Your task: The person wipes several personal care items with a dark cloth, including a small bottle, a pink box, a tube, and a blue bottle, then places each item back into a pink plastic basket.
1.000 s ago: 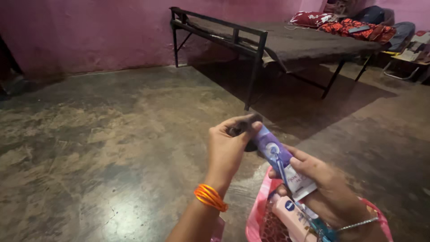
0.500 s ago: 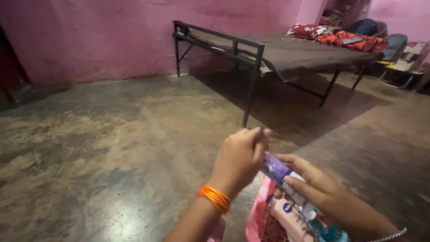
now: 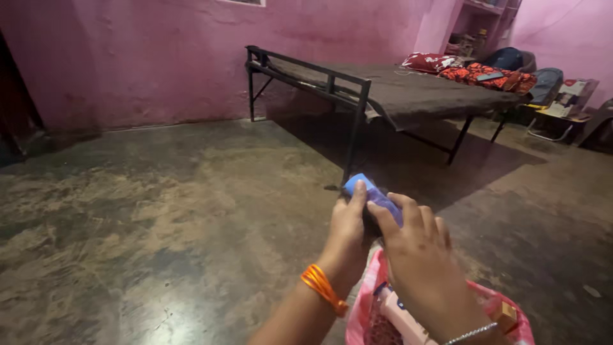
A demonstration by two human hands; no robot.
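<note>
Both my hands hold a purple-and-blue tube [image 3: 370, 192] in front of me, its blue end pointing up and away. My left hand [image 3: 349, 233], with orange bangles at the wrist, grips the tube from the left side. My right hand [image 3: 418, 255], with a thin silver bracelet, covers the tube's lower part from the right. Below my hands sits a pink plastic basket [image 3: 359, 314] with a pale pink bottle [image 3: 403, 321] and other small items inside. The tube's lower half is hidden behind my fingers.
A black metal bed frame [image 3: 357, 96] with a dark mattress stands ahead, red patterned bedding [image 3: 485, 73] at its far end. Pink walls surround a worn concrete floor [image 3: 159, 211]. Bags and a chair [image 3: 562, 102] crowd the far right corner.
The tube has turned from slanting down-right to pointing up and away. My right hand moved up over it; my left hand shifted from the tube's cap end to its side.
</note>
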